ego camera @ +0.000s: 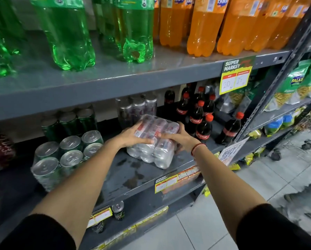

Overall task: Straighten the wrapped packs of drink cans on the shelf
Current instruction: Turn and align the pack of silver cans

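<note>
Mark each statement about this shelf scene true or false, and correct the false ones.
1. Both hands grip the upper silver pack. True: the left hand and right hand hold it.
2. That pack sits on another silver pack. True.
3. The cola bottles stand left of the packs. False: they stand to the right.
4. The green pack is held by one hand. False: no hand touches it.
5. Orange bottles stand on the shelf above. True.
</note>
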`<state>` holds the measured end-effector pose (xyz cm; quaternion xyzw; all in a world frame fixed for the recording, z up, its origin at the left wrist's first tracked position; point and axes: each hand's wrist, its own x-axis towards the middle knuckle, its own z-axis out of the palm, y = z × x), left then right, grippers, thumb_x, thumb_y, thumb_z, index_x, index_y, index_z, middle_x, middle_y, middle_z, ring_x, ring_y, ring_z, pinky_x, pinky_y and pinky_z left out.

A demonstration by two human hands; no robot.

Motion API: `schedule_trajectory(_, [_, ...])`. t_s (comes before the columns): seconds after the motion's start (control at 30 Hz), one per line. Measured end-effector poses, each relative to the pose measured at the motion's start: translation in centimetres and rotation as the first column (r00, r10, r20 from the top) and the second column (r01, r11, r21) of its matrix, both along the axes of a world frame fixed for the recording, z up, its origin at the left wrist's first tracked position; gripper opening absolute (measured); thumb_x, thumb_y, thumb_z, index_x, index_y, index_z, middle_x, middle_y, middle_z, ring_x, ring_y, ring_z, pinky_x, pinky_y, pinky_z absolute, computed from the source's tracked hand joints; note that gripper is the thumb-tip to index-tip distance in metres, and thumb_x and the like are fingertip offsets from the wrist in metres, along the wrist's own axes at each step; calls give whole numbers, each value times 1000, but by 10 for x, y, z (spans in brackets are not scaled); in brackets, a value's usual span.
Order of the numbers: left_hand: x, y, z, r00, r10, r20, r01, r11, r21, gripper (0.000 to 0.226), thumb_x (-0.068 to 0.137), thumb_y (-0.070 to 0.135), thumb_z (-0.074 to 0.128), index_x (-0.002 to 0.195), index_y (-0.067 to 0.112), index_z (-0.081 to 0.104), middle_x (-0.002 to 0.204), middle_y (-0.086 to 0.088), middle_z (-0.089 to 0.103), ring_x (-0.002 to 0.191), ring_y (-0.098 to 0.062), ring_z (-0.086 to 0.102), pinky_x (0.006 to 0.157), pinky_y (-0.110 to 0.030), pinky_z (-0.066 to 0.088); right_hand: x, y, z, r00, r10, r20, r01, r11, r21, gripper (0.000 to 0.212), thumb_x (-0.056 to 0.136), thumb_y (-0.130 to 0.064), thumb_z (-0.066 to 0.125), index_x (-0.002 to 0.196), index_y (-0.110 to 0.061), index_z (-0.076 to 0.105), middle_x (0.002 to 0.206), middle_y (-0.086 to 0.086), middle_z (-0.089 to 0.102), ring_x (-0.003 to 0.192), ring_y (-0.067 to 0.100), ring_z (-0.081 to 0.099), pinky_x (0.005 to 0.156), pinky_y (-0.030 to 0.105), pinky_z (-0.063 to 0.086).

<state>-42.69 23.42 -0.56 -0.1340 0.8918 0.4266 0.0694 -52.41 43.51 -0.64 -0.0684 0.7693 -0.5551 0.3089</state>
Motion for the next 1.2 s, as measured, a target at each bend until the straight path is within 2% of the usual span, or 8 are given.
schedule_trajectory(0.13, [7, 8, -4, 994, 50, -96, -50, 999, 4, 134, 29, 80, 72, 146, 36, 22, 147, 3, 41, 132, -19, 41, 111, -35, 32, 5, 1, 1, 997, -22, -75, 16, 997, -76, 85, 66, -16, 85, 130, -17, 30, 116, 1, 53, 93, 15, 57, 63, 32, 51])
schedule_trajectory(0.43, [72, 39, -33, 892, 254, -374, -309, 946, -95, 123, 50, 64, 76, 147, 41, 5, 147, -8, 26, 126, -32, 45, 102, -45, 40, 32, 9, -10, 818, 70, -571, -186, 971, -148, 82, 53, -26, 92, 114, -38, 39, 117, -2, 58, 107, 11, 60, 91, 30, 51])
schedule_trajectory(0.63, [86, 68, -68, 832, 241, -500, -386, 898, -209, 123, 58, 74, 60, 141, 40, -24, 149, -21, 10, 128, -43, 39, 98, -52, 43, 44, 18, -20, 649, 145, -747, -251, 968, -30, 94, 57, -33, 90, 133, -27, 33, 150, -7, 23, 147, 12, 8, 116, 33, 17])
schedule_trajectory(0.77, [87, 71, -87, 814, 189, -549, -411, 856, -314, 115, 71, 68, 49, 142, 22, -29, 142, -36, 18, 121, -52, 44, 89, -53, 52, 59, 23, -36, 541, 152, -827, -210, 977, 42, 91, 61, -40, 86, 132, -32, 30, 159, 2, 7, 136, -18, 6, 103, 38, 37])
schedule_trajectory(0.87, [91, 70, -95, 845, 179, -504, -395, 843, -364, 112, 78, 57, 52, 141, 18, -31, 137, -42, 30, 108, -52, 56, 73, -49, 58, 69, 22, -42, 506, 141, -851, -172, 983, 60, 86, 62, -53, 77, 131, -36, 27, 160, 1, 0, 134, -8, 20, 90, 42, 48])
schedule_trajectory(0.97, [97, 68, -90, 852, 193, -487, -385, 861, -332, 116, 78, 46, 66, 141, 30, -30, 149, -32, 17, 117, -46, 52, 82, -47, 54, 70, 23, -39, 513, 122, -850, -163, 986, 43, 91, 61, -58, 74, 137, -34, 30, 161, 2, 3, 129, -24, 10, 91, 30, 46])
schedule_trajectory(1.07, [110, 86, -76, 707, 317, -632, -476, 875, -93, 90, 81, 37, 66, 149, 24, 8, 153, -16, 13, 136, -26, 33, 98, -31, 44, 64, 21, -31, 621, 35, -783, -150, 986, -75, 88, 67, -59, 72, 141, -38, 30, 160, -2, 7, 127, -30, 5, 100, 4, 22])
schedule_trajectory(1.2, [98, 108, -38, 486, 546, -683, -571, 789, 224, 70, 83, 39, 63, 143, 26, 29, 155, -10, 6, 143, -21, 15, 106, -19, 22, 35, 6, -6, 828, 56, -558, -189, 965, -184, 75, 70, -62, 64, 138, -46, 37, 159, 1, 19, 144, 0, 12, 116, 33, 22])
